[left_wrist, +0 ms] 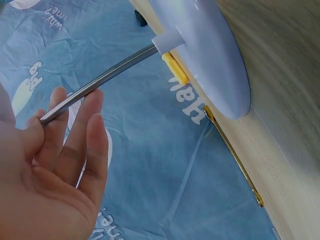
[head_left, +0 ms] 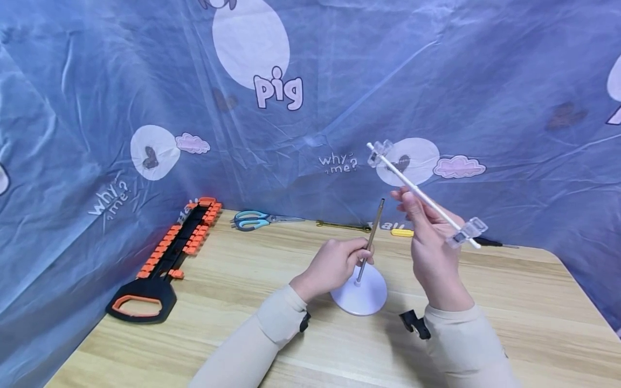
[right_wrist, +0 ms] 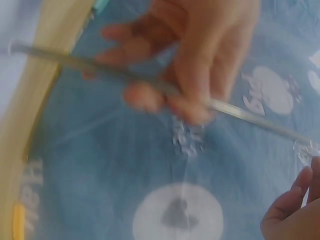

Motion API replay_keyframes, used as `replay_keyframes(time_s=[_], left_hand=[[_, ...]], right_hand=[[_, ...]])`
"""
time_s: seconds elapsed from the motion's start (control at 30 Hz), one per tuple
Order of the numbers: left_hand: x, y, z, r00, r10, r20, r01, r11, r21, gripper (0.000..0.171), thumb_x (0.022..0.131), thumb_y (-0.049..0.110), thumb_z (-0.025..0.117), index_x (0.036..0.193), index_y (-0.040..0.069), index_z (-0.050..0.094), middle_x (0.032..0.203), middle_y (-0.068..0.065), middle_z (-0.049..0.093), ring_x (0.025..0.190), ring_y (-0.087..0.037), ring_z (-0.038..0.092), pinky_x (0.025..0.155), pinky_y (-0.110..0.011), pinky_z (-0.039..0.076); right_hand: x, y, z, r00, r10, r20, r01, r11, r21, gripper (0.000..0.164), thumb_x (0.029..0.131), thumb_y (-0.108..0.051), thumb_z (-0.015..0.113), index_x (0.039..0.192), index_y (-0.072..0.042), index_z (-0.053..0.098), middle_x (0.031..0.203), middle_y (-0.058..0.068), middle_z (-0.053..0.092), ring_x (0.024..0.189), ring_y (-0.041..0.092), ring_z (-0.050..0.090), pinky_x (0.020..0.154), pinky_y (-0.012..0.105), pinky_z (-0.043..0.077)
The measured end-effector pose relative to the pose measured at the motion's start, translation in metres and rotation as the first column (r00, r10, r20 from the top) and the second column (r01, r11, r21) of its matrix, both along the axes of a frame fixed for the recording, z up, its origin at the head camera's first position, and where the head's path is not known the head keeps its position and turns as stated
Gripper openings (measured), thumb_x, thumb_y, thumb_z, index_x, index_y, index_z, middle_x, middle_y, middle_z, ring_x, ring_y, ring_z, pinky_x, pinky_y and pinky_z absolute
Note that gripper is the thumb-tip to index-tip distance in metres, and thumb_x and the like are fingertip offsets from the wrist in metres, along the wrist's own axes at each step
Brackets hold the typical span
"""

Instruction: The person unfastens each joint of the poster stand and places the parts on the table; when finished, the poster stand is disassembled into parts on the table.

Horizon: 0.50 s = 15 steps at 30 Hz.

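Observation:
My left hand [head_left: 332,264] pinches a slim metal rod [head_left: 375,226] between thumb and fingers. The rod rises, slightly tilted, from the collar of a round white base [head_left: 364,302], which appears to rest on the table. Beside it, my right hand [head_left: 434,264] holds up a thin white bar [head_left: 422,194] with a clear plastic clip [head_left: 468,233] near each end. In the left wrist view the rod [left_wrist: 100,80] runs from the fingertips to the base. The right wrist view is blurred; it shows the left hand [right_wrist: 200,55] on the rod and part of the right hand [right_wrist: 295,215].
An orange-and-black folding rack with a handle [head_left: 165,291] lies at the left. Along the back edge are blue-handled scissors [head_left: 252,220], a brass-coloured wrench [head_left: 342,226], a yellow handle [head_left: 401,233] and a black-handled screwdriver [head_left: 487,242]. A blue printed cloth [head_left: 310,124] hangs behind the table [head_left: 233,302].

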<state>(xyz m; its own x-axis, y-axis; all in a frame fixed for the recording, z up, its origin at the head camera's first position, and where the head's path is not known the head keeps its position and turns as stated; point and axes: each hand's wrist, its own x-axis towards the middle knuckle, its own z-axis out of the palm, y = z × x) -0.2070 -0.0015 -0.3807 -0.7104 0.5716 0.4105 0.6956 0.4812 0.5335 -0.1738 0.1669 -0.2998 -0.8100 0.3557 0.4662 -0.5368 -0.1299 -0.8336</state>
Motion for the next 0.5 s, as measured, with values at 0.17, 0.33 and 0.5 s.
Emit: replay_keyframes(time_s=[0.17,0.33,0.5], left_hand=[[0.000,0.000,-0.001,0.999,-0.009,0.035,0.008,1.000,0.011,0.018,0.109,0.021,0.058,0.104,0.017,0.074,0.096,0.005,0.080,0.086,-0.007,0.074,0.079,-0.012,0.055],[-0.001,-0.001,-0.001,0.998,-0.026,0.062,0.024,0.999,0.020,0.018,0.110,0.021,0.058,0.103,0.017,0.074,0.099,0.004,0.081,0.090,-0.009,0.077,0.082,-0.012,0.056],[-0.002,-0.002,0.001,0.998,-0.037,0.054,0.037,0.999,0.011,0.018,0.110,0.021,0.057,0.102,0.017,0.073,0.099,0.005,0.080,0.089,-0.008,0.076,0.081,-0.012,0.056]], right_hand=[[-0.001,0.024,0.006,1.000,-0.010,0.001,0.010,0.999,0.039,0.015,0.102,-0.007,0.070,0.111,-0.001,0.080,0.093,-0.002,0.083,0.084,0.014,0.068,0.080,0.024,0.048],[-0.001,0.048,0.008,1.000,0.022,0.018,-0.024,0.989,0.146,0.017,0.102,-0.007,0.071,0.115,0.001,0.079,0.093,-0.003,0.083,0.088,0.012,0.067,0.083,0.023,0.048],[-0.002,0.070,0.008,0.998,0.060,0.037,-0.066,0.980,0.187,0.019,0.101,-0.008,0.072,0.115,0.001,0.079,0.091,-0.004,0.083,0.091,0.012,0.065,0.084,0.020,0.047]])
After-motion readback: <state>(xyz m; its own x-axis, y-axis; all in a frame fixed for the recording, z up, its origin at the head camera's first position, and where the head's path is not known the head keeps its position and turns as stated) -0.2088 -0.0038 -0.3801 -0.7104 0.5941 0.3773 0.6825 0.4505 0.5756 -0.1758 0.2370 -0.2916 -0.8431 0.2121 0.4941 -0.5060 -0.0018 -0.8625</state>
